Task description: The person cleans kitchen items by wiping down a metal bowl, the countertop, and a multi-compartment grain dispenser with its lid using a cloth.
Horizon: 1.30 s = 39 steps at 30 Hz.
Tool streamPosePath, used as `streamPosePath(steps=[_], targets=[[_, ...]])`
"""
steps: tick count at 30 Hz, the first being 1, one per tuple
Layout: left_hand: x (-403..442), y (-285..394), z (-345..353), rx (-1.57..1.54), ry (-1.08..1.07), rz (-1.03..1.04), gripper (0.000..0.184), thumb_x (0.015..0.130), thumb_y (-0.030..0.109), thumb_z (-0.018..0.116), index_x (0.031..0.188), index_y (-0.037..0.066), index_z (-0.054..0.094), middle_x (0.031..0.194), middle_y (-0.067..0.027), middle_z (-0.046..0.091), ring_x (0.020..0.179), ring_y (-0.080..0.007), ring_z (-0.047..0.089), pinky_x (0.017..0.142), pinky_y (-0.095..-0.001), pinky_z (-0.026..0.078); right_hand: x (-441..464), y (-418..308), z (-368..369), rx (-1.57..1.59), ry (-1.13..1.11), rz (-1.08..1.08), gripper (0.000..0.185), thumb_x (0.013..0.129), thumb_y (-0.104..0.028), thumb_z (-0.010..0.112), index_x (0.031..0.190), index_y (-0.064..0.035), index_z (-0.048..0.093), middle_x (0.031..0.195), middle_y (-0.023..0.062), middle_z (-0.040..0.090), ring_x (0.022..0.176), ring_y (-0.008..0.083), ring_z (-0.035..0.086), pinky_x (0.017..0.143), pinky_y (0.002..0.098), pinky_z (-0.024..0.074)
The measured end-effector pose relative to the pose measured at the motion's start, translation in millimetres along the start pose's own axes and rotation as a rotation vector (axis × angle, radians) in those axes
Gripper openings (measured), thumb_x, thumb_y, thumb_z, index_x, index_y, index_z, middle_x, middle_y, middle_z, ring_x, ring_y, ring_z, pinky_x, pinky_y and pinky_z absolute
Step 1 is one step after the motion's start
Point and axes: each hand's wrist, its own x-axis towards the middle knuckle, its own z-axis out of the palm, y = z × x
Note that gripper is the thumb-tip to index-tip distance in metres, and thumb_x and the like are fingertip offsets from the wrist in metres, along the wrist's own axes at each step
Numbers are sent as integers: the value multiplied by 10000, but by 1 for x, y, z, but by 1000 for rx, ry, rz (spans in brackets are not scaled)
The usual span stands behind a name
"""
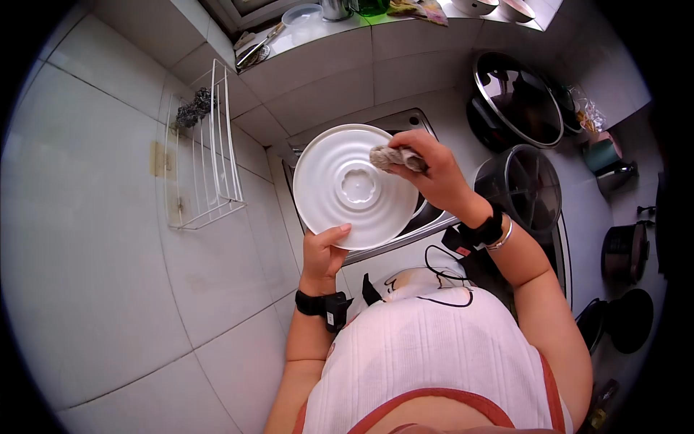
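**White disc (358, 186) over sink (405, 240), gray cloth (394, 158) in R hand (435, 170)**

Head cam view, looking down, L to R. Far L of sink: white wire rack (210, 216) on tiled wall, w/ dark gray scrubber (194, 108) at its upper part. Near edge of sink, L side: person's L hand (323, 249) grips disc's lower rim, thumb on the face, other fingers mostly hidden behind; black strap (312, 304) on that wrist. Behind sink, on ledge: clear tub (302, 14). Disc is above sink, covering most of it, ringed face w/ scalloped center toward cam; lid or plate, can't tell. Over sink's R part: R hand closed around bunched cloth, at disc's upper R face; cloth-to-disc contact hard to confirm. Just R of sink: see-thru dark round container (517, 188); behind that, black pot w/ glass lid (517, 101). Farther R of sink: green cup (602, 155), then dark pan (623, 253) nearer the person.
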Motion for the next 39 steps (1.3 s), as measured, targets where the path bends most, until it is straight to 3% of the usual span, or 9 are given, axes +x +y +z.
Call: streamPosePath(steps=[2,12,16,19,25,28,35,36,39], targets=[[-3,2,3,1,-5,11,593,714,-118,530,1278,-9,382,1171,-143,530,1096,-295,537,950,-421,453,7,3,6,-305,-3,-272,282,685,17,661,950,-48,589,950,85,596,913,287,534,757,351,471],[8,-10,2,9,49,151,483,813,-52,496,1283,0,398,1207,-131,521,1096,-271,535,941,-409,453,-38,-9,54,-250,-256,-431,236,660,-10,628,870,-114,607,967,56,539,961,261,516,812,361,430],[4,-6,2,-63,65,155,466,856,-13,481,1309,4,371,1250,-133,494,1136,-283,508,970,-433,430,-26,4,30,-415,-133,-326,270,639,-3,651,868,-142,619,1010,72,493,1000,268,473,838,385,369],[2,-7,-2,-26,35,140,469,862,-9,481,1315,7,361,1266,-134,482,1161,-287,492,996,-435,411,-5,26,18,-424,-52,-224,273,654,36,616,884,-111,624,925,86,518,882,274,497,751,351,429],[9,-10,1,5,-1,131,481,939,273,495,1326,26,354,1278,-114,475,1173,-247,483,975,-402,421,-33,21,48,-129,-307,-307,242,642,50,615,849,-76,613,877,74,562,858,276,540,732,347,457],[13,-26,-13,172,-210,87,671,893,505,458,1357,50,293,1315,-73,431,1190,-183,452,960,-357,422,-20,-1,61,-61,-340,-365,218,650,18,624,844,-80,614,872,56,564,869,271,536,743,350,454],[4,-25,-13,353,-259,32,595,916,371,516,1343,13,306,1278,-97,464,1152,-210,495,940,-377,439,37,6,57,-429,37,-317,258,654,35,612,852,-127,647,894,80,524,876,271,492,749,355,430],[4,-23,-12,295,-222,53,508,917,225,552,1320,-1,340,1249,-107,491,1134,-214,508,933,-365,439,40,20,59,-376,25,-240,290,641,48,635,874,-123,647,903,79,526,882,275,500,752,357,436],[6,-20,-9,325,-195,8,469,885,154,595,1289,20,399,1170,-61,522,1062,-146,508,861,-267,430,32,20,68,-172,-68,-153,319,626,79,648,886,-107,646,904,79,522,873,281,511,752,347,455]])
